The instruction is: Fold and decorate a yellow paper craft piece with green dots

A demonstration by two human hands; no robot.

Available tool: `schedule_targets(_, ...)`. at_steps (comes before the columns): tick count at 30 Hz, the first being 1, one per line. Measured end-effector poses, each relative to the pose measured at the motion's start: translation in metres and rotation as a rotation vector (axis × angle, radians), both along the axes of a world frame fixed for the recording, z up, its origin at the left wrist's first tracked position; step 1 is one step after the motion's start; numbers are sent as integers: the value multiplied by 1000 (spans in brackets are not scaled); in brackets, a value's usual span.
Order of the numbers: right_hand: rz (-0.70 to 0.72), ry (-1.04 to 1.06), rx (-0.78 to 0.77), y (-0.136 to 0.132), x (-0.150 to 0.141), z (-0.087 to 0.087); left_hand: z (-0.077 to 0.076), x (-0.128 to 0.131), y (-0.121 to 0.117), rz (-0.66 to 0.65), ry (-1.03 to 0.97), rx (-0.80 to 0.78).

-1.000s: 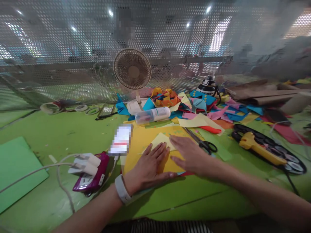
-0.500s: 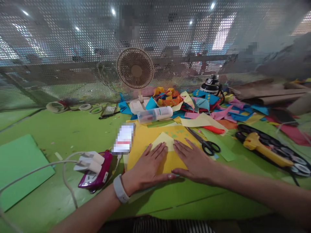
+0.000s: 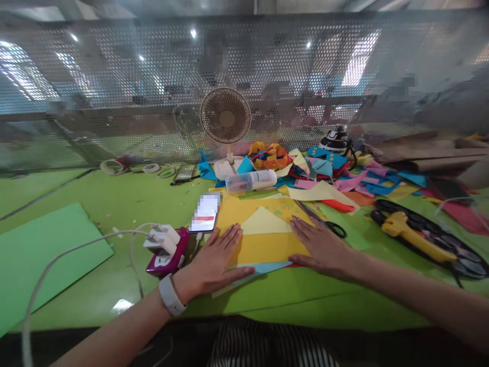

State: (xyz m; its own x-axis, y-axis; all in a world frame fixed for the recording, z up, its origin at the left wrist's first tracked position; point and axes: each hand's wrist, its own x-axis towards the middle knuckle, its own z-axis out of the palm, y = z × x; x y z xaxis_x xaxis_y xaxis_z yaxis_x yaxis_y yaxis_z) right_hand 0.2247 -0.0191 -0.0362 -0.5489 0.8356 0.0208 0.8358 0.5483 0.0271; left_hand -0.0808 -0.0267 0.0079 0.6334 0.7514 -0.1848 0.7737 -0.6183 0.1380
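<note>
Flat on the left part of the yellow paper (image 3: 267, 250) rests my left hand (image 3: 216, 262), fingers stretched out and holding nothing. My right hand (image 3: 324, 247) lies open on the right part, its fingertips by the corner of a pale yellow folded piece of paper (image 3: 265, 223). That piece shows as a triangle with its point away from me. Under the near edge of the yellow sheet a light blue sheet (image 3: 263, 267) peeks out. Black-handled scissors (image 3: 336, 229) lie just beyond my right hand, their blades partly over the yellow paper.
A phone (image 3: 206, 211) and a purple power strip (image 3: 168, 260) with white plugs are at left, near green paper (image 3: 53, 260). Behind stand a fan (image 3: 226, 117), a lying bottle (image 3: 252, 180) and paper scraps (image 3: 351, 181). A yellow glue gun (image 3: 416, 237) rests on a black tray at right.
My right hand came down flat onto the paper. Then both hands slid apart sideways, uncovering more of the pale yellow piece and the yellow sheet. The camera view has shifted slightly.
</note>
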Motion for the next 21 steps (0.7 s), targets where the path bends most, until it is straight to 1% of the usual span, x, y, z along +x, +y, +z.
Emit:
schedule_targets(3, 3, -27, -14, 0, 5, 2, -3, -3, -2, 24, -14, 9)
schedule_targets(5, -15, -34, -24, 1, 9, 10, -7, -5, -2, 19, -28, 30)
schedule_targets(7, -59, -5, -6, 5, 9, 25, -10, -6, -2, 3, -42, 59)
schedule_targets(9, -130, 96, 6, 13, 0, 44, -13, -6, -1, -7, -48, 81)
schedule_targets(10, -169, 168, -32, 19, -8, 53, -14, -6, -1, -7, -47, 87)
schedule_targets(11, -209, 258, -145, 27, -17, 61, -14, -6, -1, -6, -43, 89)
schedule_targets(12, -252, 337, -317, 36, -28, 65, -15, -6, -1, -6, -38, 91)
schedule_targets(13, -246, 349, -418, 45, -39, 67, -15, -6, 0, -7, -34, 93)
schedule_targets(15, -211, 355, -593, 63, -61, 64, -15, -6, 0, -16, -27, 98)
schedule_targets(17, -188, 368, -738, 78, -77, 53, -15, -7, 0, -25, -23, 106)
schedule_targets(19, -172, 380, -841, 87, -85, 42, -15, -8, 0, -29, -21, 111)
schedule_targets(21, -162, 395, -910, 92, -87, 35, -15, -8, 0, -29, -21, 107)
